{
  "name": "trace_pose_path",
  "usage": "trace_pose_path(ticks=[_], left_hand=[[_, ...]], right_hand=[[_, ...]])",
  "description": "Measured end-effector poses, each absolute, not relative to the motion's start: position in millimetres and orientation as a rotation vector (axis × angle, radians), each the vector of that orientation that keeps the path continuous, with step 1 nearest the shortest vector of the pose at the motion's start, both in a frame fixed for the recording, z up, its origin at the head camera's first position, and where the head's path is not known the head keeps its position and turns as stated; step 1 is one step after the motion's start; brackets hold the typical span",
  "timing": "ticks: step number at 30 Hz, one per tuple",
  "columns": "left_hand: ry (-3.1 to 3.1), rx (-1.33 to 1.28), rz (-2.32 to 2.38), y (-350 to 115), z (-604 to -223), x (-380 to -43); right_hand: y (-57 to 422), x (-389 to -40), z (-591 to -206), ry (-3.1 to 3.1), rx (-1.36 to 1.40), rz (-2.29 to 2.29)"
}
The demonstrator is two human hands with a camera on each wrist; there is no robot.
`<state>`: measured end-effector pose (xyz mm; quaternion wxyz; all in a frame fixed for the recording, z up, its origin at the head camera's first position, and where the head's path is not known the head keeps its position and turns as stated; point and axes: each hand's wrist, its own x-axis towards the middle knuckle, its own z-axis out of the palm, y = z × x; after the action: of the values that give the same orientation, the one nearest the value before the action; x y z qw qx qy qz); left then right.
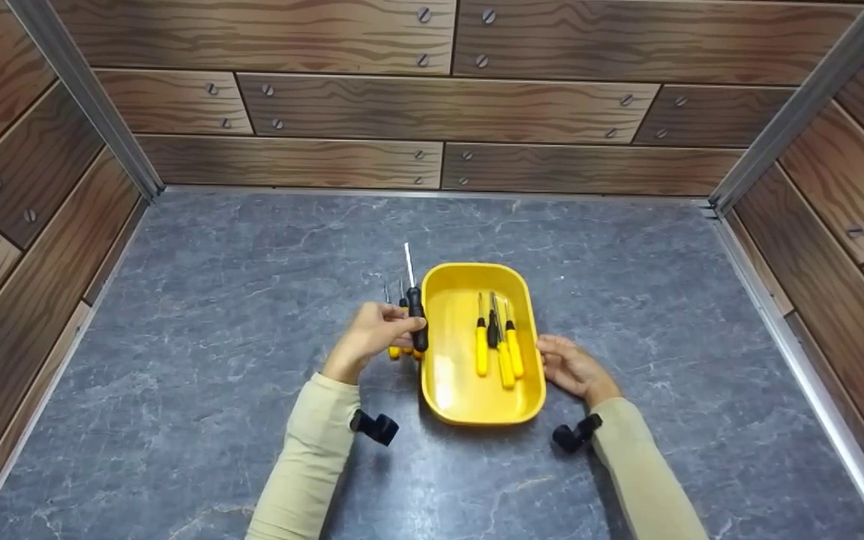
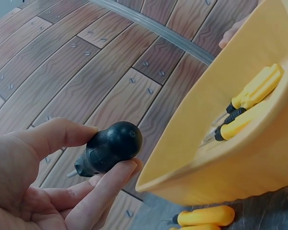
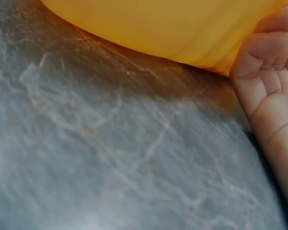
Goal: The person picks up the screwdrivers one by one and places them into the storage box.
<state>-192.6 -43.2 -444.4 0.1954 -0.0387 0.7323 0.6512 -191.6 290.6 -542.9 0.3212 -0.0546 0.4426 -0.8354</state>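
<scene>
My left hand [image 1: 372, 334] pinches a screwdriver with a black handle [image 2: 110, 148] between thumb and fingers, beside the left rim of a yellow bin [image 1: 443, 375]. Its metal shaft [image 1: 409, 262] points away from me in the head view. Inside the bin, toward its right side, lie several screwdrivers; one has a yellow handle [image 1: 481, 352], another a black handle [image 1: 493, 330]. My right hand [image 1: 573, 367] rests its bent fingers against the outside of the bin's right wall. Other yellow-handled screwdrivers [image 2: 206, 215] lie left of the bin, partly hidden by my left hand in the head view.
The bin stands on a grey marbled tabletop [image 1: 252, 255]. Wood-patterned panels [image 1: 372, 109] rise at the back and both sides, with metal strips [image 1: 814, 367] along the edges. A small black wrist device [image 1: 376, 426] juts from each sleeve.
</scene>
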Motion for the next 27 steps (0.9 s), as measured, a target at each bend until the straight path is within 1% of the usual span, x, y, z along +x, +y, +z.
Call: trace_pose_path(ticks=[16,27], left_hand=[[2.028,-0.063,1.832,-35.4,-440.3,-193.8],[2.082,-0.065,1.755,-25.1,-442.5,-196.7]], right_hand=[[291.2,-191.2,-544.2,1.134,-0.168,-2.196],[290.5,-192.0,-543.3,1.154,-0.129,-2.196]])
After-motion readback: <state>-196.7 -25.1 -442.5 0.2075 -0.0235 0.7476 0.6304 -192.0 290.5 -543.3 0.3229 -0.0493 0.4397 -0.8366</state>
